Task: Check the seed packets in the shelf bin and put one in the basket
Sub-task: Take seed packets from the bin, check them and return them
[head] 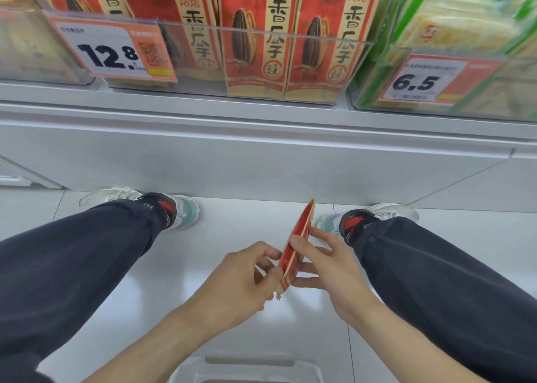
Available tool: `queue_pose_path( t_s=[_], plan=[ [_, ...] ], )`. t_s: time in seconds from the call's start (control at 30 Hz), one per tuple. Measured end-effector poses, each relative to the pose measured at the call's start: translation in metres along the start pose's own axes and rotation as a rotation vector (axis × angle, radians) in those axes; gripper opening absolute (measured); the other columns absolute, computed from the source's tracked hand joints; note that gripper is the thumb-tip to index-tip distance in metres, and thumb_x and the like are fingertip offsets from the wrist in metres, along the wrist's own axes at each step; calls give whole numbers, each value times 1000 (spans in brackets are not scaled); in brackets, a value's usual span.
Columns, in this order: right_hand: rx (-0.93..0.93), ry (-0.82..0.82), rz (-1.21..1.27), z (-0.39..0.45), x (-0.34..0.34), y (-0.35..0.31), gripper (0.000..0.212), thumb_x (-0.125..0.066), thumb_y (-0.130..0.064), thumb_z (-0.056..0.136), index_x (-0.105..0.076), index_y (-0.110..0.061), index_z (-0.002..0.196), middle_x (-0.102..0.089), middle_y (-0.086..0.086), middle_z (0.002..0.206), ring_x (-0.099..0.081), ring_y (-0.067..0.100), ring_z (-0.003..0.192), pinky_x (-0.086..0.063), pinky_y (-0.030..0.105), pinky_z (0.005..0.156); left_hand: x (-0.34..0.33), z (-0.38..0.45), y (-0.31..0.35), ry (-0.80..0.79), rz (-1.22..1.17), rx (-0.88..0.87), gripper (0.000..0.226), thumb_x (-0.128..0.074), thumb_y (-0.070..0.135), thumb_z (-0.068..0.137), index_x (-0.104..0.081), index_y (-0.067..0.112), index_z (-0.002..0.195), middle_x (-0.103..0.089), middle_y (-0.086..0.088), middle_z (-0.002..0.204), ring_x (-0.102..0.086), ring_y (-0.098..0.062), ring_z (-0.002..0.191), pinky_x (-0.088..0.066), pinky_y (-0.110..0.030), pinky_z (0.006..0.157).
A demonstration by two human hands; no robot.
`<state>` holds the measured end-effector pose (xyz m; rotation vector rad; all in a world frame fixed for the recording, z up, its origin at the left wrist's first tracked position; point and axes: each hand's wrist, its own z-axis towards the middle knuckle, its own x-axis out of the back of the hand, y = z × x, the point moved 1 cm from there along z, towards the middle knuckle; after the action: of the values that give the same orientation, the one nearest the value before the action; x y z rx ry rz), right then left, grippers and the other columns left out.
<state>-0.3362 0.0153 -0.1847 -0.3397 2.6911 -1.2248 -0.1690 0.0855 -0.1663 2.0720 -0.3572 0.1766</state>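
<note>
A red packet with tan edges is held edge-on above the floor, between the knees, so that only its thin side and a strip of red face are seen. It is pinched by both hands: the left hand is curled round its near lower edge, and the right hand is closed on its right face, the thumb lying across the top and the fingers spread behind. The packet is tilted, its far end pointing up and away.

On the far shelf, a clear bin is filled with upright packets of the same kind, red with a dark striped seed and black characters on a tan strip. A price tag reading 12.8 is fixed to the bin's left front. To the right, a second bin of pale, green-edged packs is seen, tagged 6.5.

The floor is of pale glossy tiles, and the shelf base is a grey panel. Dark trousers and white shoes are seen at both sides. At the near edge, the blurred rim of a pale basket is partly seen.
</note>
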Motion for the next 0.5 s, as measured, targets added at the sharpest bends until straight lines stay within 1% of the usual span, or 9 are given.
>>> queue_pose_path(
  t_s=[0.07,0.13,0.23,0.3,0.33,0.4,0.47,0.5],
  plan=[
    [18,11,14,0,0,1,43,-78,-30,86,-55,-27,122,-80,-2,88,-78,22,83,-62,32,63,3,0,2,7,-3,-7,10,-60,20,97,-66,28,99,-74,7,87,-71,-14,73,-62,-37,71],
    [24,18,26,0,-2,2,48,-80,-32,83,-54,-27,124,-79,3,97,-78,22,85,-63,33,64,6,0,3,13,20,21,8,-62,19,96,-68,22,92,-76,5,82,-72,-15,71,-62,-40,75],
    [28,26,18,0,-4,5,61,-84,-43,69,-54,-30,121,-74,9,112,-78,23,87,-64,40,72,8,0,4,1,108,90,16,-61,22,96,-67,16,82,-75,1,71,-73,-15,62,-62,-40,72],
    [33,21,10,0,-4,6,65,-85,-47,61,-54,-34,116,-72,9,116,-78,23,89,-64,38,74,7,-1,5,-13,155,89,20,-59,22,98,-66,16,80,-75,2,71,-72,-13,59,-62,-37,68],
    [33,14,5,0,-4,7,65,-87,-45,61,-54,-35,116,-72,9,117,-77,22,90,-64,37,76,7,-2,5,-12,158,81,21,-58,21,98,-66,16,80,-74,3,71,-72,-13,59,-62,-35,66],
    [34,-13,-26,-1,-5,9,63,-91,-33,67,-54,-36,118,-69,6,119,-77,20,91,-63,37,84,7,-3,7,6,144,68,22,-57,18,99,-67,15,80,-74,4,71,-72,-12,57,-61,-30,61],
    [21,-72,-57,-2,-6,10,70,-93,-20,70,-54,-36,125,-66,3,123,-76,20,94,-60,43,92,9,-3,7,25,134,61,23,-57,17,99,-67,15,80,-74,5,71,-71,-12,56,-58,-25,58],
    [12,-108,-54,-2,-7,11,76,-95,-17,69,-53,-36,129,-65,2,126,-76,22,96,-60,46,93,10,-2,7,31,134,59,23,-57,18,100,-67,15,79,-74,5,70,-71,-12,55,-58,-25,57]
  ],
)
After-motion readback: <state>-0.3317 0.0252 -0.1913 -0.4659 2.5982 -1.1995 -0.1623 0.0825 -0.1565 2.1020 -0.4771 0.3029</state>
